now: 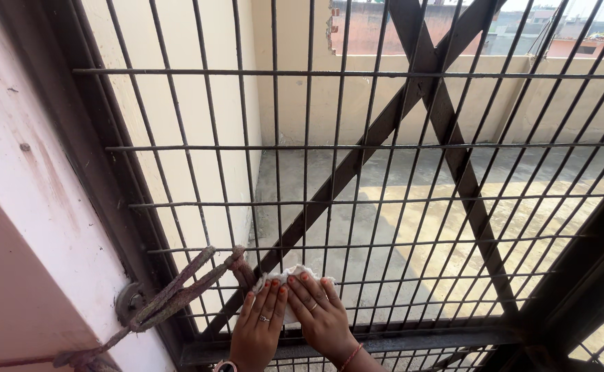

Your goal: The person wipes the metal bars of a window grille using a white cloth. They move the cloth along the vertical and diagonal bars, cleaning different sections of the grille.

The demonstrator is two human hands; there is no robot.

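At the lower centre, a white cloth (289, 279) is pressed flat against the metal grille (357, 200) by the spread left hand (259, 327) and right hand (321, 313); wiping is judged under way, requiring steady pressure along the bars.

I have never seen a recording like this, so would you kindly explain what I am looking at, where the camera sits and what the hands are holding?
There is no machine here: a person works with two bare hands. The single picture comes from a camera worn on the person's head, looking down and forward.

In front stands a dark metal window grille of thin bars with two crossed flat braces. Both hands press a white cloth flat against its lower bars: the left hand beside the right hand, fingers spread, a ring on each.

To the left, a frayed rope is tied from the grille to a metal fitting on the pinkish wall. Beyond the bars lies a sunlit concrete terrace with a low wall.
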